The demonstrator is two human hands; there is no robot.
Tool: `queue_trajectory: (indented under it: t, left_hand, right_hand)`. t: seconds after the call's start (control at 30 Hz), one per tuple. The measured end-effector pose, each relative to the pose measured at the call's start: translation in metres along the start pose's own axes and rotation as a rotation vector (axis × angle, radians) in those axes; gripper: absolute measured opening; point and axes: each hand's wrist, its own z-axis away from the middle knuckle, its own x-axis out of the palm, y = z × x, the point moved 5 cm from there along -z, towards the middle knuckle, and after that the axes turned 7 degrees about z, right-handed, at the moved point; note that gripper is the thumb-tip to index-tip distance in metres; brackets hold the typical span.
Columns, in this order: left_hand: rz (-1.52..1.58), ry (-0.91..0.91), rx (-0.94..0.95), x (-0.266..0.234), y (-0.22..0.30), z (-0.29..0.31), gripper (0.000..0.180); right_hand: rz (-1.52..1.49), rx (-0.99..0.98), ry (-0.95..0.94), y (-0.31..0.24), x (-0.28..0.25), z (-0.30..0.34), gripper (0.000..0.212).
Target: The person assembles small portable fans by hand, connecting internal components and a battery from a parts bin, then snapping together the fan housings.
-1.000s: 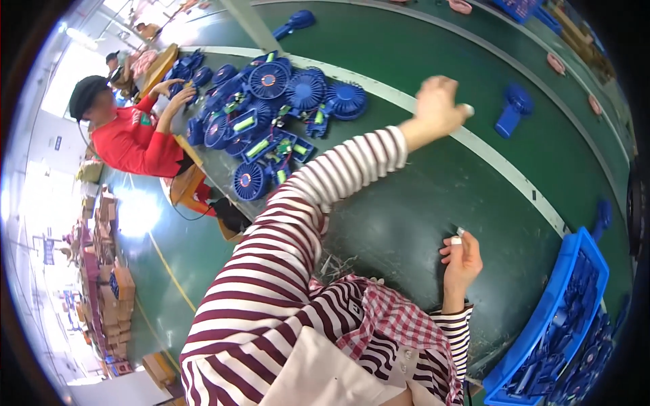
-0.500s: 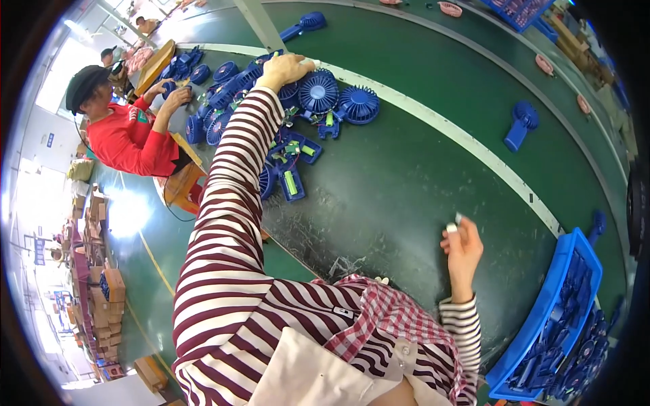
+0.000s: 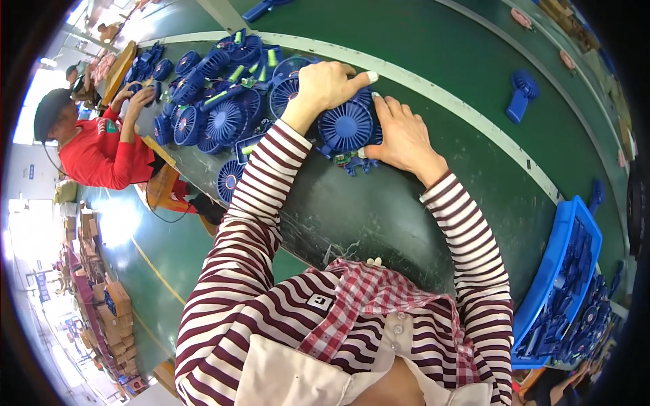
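A blue handheld fan (image 3: pixel 347 126) with a round grille lies at the near right edge of a pile, a small green circuit board showing below it. My right hand (image 3: pixel 406 139) grips its right side, with thumb and index finger spread along the rim. Above its upper left my left hand (image 3: pixel 325 86) rests over the fans, thumb pointing right; the other fingers are partly hidden, so their grip is unclear. White covers show on some fingertips. Another fan (image 3: pixel 284 95) sits beside my left wrist. The pile of opened blue fans (image 3: pixel 225 122) has green batteries and wires exposed.
A blue crate (image 3: pixel 550 284) of blue parts stands at the right. Beyond the white rail (image 3: pixel 467 128), a fan (image 3: pixel 521 96) lies on the green surface. At the left a co-worker in red (image 3: pixel 101 152) handles parts. The dark worktop (image 3: pixel 365 210) lies before me.
My right hand has come up and left from the near worktop to the fan. My left hand has shifted right over the pile. The whole view has turned somewhat.
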Motion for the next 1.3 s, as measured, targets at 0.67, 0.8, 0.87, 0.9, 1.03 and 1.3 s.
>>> queue_trajectory:
  t: [0.67,0.8,0.87,0.9,1.03,1.3]
  left_hand:
    - [0.054,-0.227,0.680,0.041,0.085,0.122,0.049]
    - [0.265,-0.134,0.646,0.040,0.116,0.131,0.045]
    - [0.415,-0.168,0.685,0.047,0.140,0.134,0.043]
    - [0.436,-0.191,0.701,0.054,0.152,0.136,0.042]
    - [0.446,-0.304,0.755,0.084,0.193,0.144,0.049]
    - [0.269,-0.474,0.676,0.115,0.215,0.143,0.046]
  right_hand:
    - [0.350,0.675,0.063,0.089,-0.050,0.259,0.069]
    - [0.196,0.654,0.278,0.094,-0.070,0.292,0.067]
    - [0.150,0.684,0.418,0.092,-0.083,0.307,0.065]
    - [0.145,0.642,0.425,0.092,-0.083,0.315,0.068]
    - [0.146,0.481,0.271,0.081,-0.066,0.320,0.083]
    - [0.038,0.462,0.353,0.100,-0.038,0.318,0.080]
